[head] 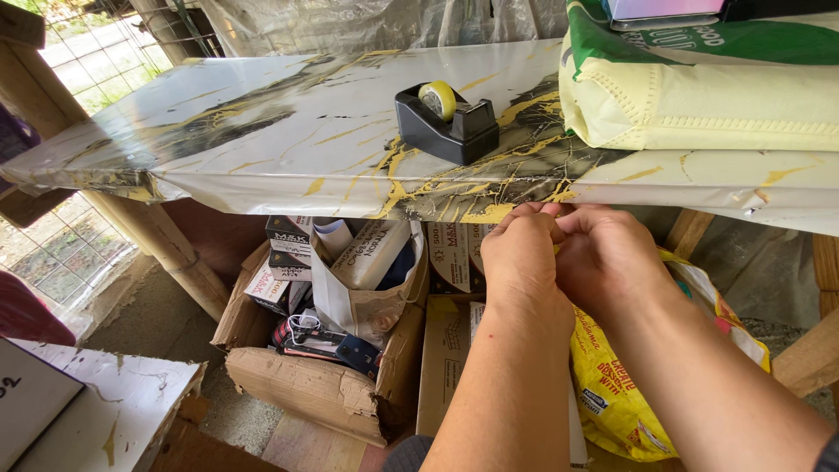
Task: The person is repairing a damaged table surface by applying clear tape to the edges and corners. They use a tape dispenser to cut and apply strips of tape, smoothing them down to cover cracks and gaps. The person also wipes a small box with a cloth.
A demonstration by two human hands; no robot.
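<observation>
Two hands, pressed together at the near edge of one table [262,131]; left hand [523,258] and right hand [603,255] touching, fingers curled tight with fingertips pinched narrow against the table's front lip, right of centre; whatever sits between the fingertips too small and too hidden to name, so impossible to tell what, if anything, is pinched. One black tape dispenser [447,122] on the tabletop, just beyond the hands, carrying one yellowish roll of tape [437,99]; long axis running from far left to near right, roll at the far-left end. One large sack [699,96], cream and green, lying on the right of the table, cut off by the right and top edges. Tabletop covered in glossy white sheeting with black and yellow streaks, long axis running left to right. Beneath the table, one torn cardboard box [315,385] to the left of the hands, crammed with several small cartons, one paper bag [367,297] and dark gadgets hard to make out; one yellow printed bag [612,393] under the forearms, mostly hidden; one bamboo post [166,249] further left; a white board [96,411] at the near left corner, cropped.
</observation>
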